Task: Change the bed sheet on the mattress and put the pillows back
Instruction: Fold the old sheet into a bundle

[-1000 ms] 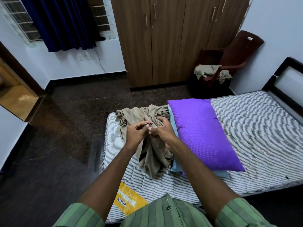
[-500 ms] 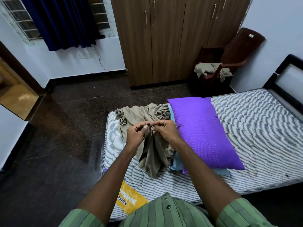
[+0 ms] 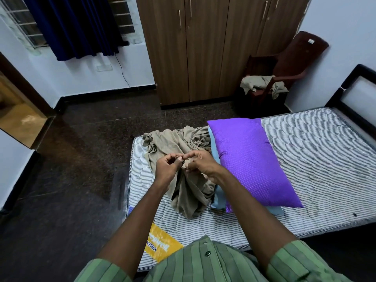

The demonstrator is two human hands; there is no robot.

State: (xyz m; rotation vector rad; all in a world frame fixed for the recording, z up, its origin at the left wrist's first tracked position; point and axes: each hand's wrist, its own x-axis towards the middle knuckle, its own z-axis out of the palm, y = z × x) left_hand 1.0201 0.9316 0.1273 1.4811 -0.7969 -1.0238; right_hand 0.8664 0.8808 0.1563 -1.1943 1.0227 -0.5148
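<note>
Both hands at the beige bed sheet [image 3: 189,180].
My left hand [image 3: 168,169] and right hand [image 3: 203,165] pinch its bunched edge over the striped mattress [image 3: 315,159].

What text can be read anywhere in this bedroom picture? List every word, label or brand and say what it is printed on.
"ASTRA": dark letters on the yellow label at the near corner of the striped mattress.
Larger white lettering above it on the same label: seen upside down and blurred, not readable.
Small white sticker on the back of the brown chair: too small to read.
No other text shows.
</note>
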